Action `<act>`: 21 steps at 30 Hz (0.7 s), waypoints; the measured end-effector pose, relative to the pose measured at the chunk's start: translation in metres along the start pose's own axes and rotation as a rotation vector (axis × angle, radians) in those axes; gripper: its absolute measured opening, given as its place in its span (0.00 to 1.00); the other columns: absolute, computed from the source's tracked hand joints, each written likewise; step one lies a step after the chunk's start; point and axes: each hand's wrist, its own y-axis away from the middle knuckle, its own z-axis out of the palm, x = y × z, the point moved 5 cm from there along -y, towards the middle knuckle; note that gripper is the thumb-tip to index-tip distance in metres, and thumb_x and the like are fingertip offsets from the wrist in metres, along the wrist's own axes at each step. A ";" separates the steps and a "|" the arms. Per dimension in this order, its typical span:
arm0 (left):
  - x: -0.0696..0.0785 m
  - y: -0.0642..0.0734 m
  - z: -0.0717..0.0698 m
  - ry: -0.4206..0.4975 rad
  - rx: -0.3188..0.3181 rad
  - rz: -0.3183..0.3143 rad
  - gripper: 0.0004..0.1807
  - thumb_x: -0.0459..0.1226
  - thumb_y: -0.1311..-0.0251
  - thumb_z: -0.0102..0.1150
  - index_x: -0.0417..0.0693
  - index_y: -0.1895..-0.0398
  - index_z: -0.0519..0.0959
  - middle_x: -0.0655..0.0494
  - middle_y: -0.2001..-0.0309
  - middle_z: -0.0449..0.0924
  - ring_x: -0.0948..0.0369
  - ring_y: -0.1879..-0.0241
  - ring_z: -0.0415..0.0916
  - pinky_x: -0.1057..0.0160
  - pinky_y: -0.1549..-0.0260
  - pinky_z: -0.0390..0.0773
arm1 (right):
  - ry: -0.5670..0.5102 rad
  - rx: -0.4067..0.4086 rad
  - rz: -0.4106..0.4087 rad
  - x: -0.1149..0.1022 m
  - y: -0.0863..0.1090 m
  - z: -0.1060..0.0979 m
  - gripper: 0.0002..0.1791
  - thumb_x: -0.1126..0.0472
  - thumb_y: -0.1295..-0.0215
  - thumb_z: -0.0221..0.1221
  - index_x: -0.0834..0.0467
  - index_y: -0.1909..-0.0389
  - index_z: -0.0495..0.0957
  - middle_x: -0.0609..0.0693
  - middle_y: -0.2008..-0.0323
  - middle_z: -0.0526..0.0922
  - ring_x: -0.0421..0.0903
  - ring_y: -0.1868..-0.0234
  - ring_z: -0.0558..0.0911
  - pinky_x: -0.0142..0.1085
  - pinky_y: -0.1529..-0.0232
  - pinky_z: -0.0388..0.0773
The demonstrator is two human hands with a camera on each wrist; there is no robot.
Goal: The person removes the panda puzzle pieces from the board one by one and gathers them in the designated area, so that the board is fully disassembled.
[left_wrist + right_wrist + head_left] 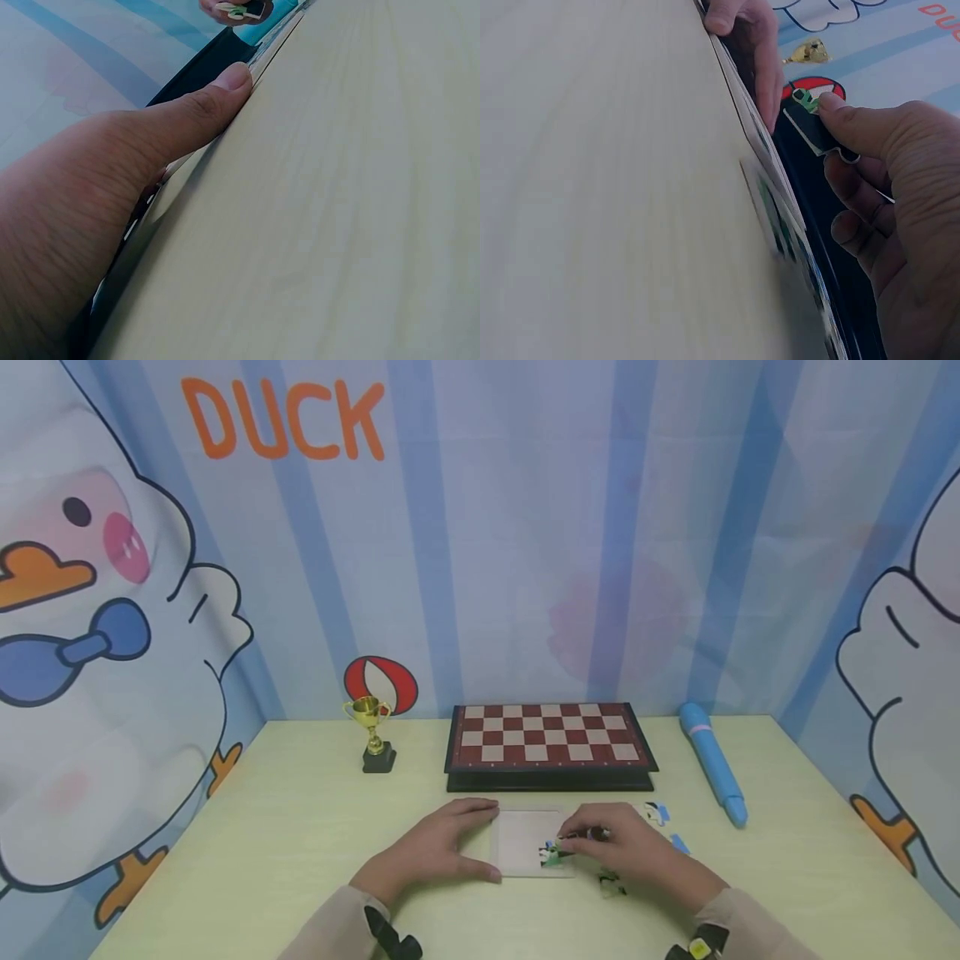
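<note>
My left hand [442, 847] rests at the left edge of a flat white puzzle board [525, 827], its fingers and thumb spread along that side. In the left wrist view the left thumb [199, 105] touches the board's edge. Over the board's right part, my right hand [622, 839] pinches a jigsaw puzzle piece [810, 129], dark with a green corner, between thumb and fingers. The piece appears raised above the board in the right wrist view. Near the right fingertips in the head view shows a green, white and black patch [549, 854]; whether it is the held piece I cannot tell.
Loose puzzle pieces lie right of the board: a white-and-blue one [657, 814], a blue one [679, 843] and a dark-and-green one [611, 883]. Behind stands a chessboard case [551, 735], with a gold trophy cup [371, 735] to its left and a blue pen-shaped object [714, 764] to its right.
</note>
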 end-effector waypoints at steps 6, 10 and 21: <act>0.000 0.001 0.000 0.011 0.000 -0.007 0.56 0.77 0.58 0.61 0.65 0.25 0.66 0.71 0.26 0.60 0.61 0.26 0.56 0.51 0.28 0.61 | 0.032 0.069 0.073 0.013 0.022 -0.022 0.08 0.49 0.32 0.65 0.45 0.57 0.86 0.33 0.66 0.84 0.36 0.71 0.77 0.30 0.71 0.78; 0.000 0.001 0.000 0.007 0.002 -0.004 0.56 0.77 0.58 0.61 0.65 0.25 0.66 0.71 0.26 0.60 0.61 0.26 0.56 0.51 0.28 0.61 | 0.051 0.123 0.092 0.023 0.039 -0.035 0.03 0.52 0.34 0.67 0.42 0.61 0.85 0.33 0.68 0.84 0.36 0.72 0.76 0.29 0.72 0.76; -0.001 0.000 0.001 0.002 0.003 -0.001 0.56 0.78 0.58 0.60 0.65 0.25 0.66 0.71 0.26 0.60 0.61 0.26 0.56 0.52 0.28 0.61 | 0.040 0.127 0.118 0.038 0.081 -0.058 0.03 0.54 0.37 0.69 0.44 0.64 0.85 0.36 0.71 0.83 0.35 0.73 0.74 0.30 0.74 0.74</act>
